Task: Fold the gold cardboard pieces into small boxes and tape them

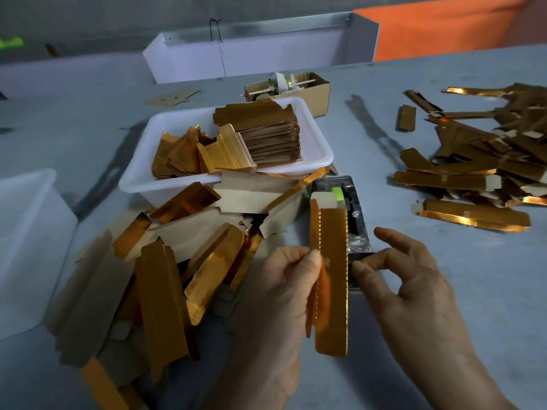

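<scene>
While the left hand pinched the gold piece, the right fingers seemingly pinched tape beside it; tape could stick crooked

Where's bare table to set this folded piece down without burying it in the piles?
Bare grey table lies right of the right hand, below the scattered gold pile. Another strip runs between the white tray and that pile. Left of the left hand it is crowded with loose gold cardboard pieces.
</scene>
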